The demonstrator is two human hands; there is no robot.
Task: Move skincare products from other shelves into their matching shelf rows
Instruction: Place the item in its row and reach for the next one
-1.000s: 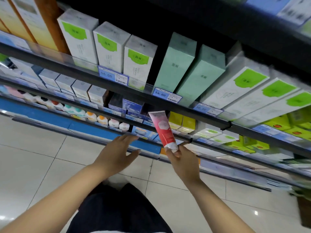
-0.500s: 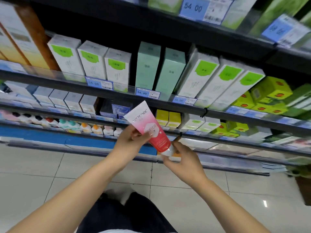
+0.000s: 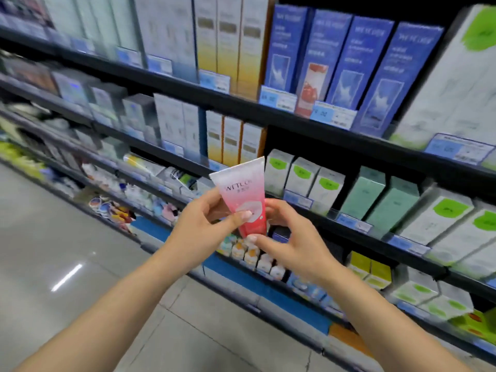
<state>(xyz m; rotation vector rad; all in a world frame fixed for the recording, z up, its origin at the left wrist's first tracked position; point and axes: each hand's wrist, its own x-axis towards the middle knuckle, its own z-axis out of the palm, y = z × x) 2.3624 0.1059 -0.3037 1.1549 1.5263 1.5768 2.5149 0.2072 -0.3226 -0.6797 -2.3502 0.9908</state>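
Both hands hold one item: a soft pink-to-red plastic tube with a white crimped top (image 3: 245,200), upright in mid-air in front of the black metal shelving (image 3: 308,124), crimp up, cap end down. Left hand (image 3: 206,226) pinches the middle, thumb across the printed front. Right hand (image 3: 292,245) closes around the lower end from behind and below.

Step in hand, as I judge it: find the tube's matching row. Best done by keeping the label facing forward and checking it against shelf fronts. A similar red-and-white tube (image 3: 310,88) stands among the tall blue boxes (image 3: 381,73) on an upper shelf; a likely match, unconfirmed.

Hard to make out: the cap is covered by the right fingers. Tube lettering is only partly legible. Price tags and the left-hand shelves are smeared by motion blur.
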